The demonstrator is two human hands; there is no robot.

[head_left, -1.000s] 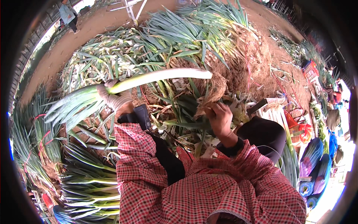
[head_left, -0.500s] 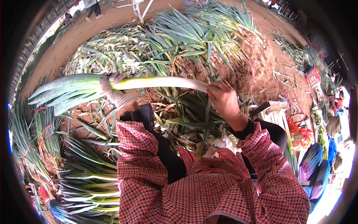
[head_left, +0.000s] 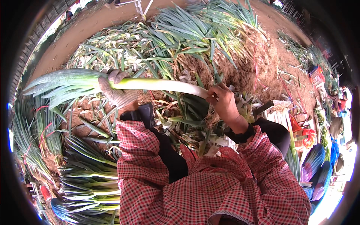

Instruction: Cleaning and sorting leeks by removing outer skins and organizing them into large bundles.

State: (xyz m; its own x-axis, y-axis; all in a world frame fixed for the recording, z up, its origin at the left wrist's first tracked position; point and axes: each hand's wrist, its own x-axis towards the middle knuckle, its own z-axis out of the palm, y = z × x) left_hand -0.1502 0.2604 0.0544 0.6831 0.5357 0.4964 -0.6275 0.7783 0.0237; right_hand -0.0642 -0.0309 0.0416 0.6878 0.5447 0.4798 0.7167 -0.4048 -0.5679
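Observation:
A long green onion [head_left: 161, 84] lies crosswise before me, its green leaves fanning to the left and its white end to the right. My left hand [head_left: 113, 85], in a knit glove with dark fingertips, is closed around it where the leaves meet the pale shaft. My bare right hand [head_left: 226, 105] pinches the white end between thumb and fingers. Below those fingers hangs a tuft of brown roots [head_left: 213, 116]; whether it is still joined to the shaft is hidden. Under the onion, loose leaves and peelings [head_left: 195, 108] cover the ground.
A big heap of untrimmed green onions [head_left: 191, 30] lies ahead, roots [head_left: 240, 71] toward the right. Tied bundles [head_left: 45, 131] sit at far left. Cleaner onions [head_left: 93, 183] are laid in a row at near left. A wooden stand [head_left: 275, 107] and blue-wrapped bundles [head_left: 313, 161] are at right.
The onion and both hands have shifted slightly, the leaves a little left. My right fingers have curled further at the white end, and a root tuft now shows beneath them.

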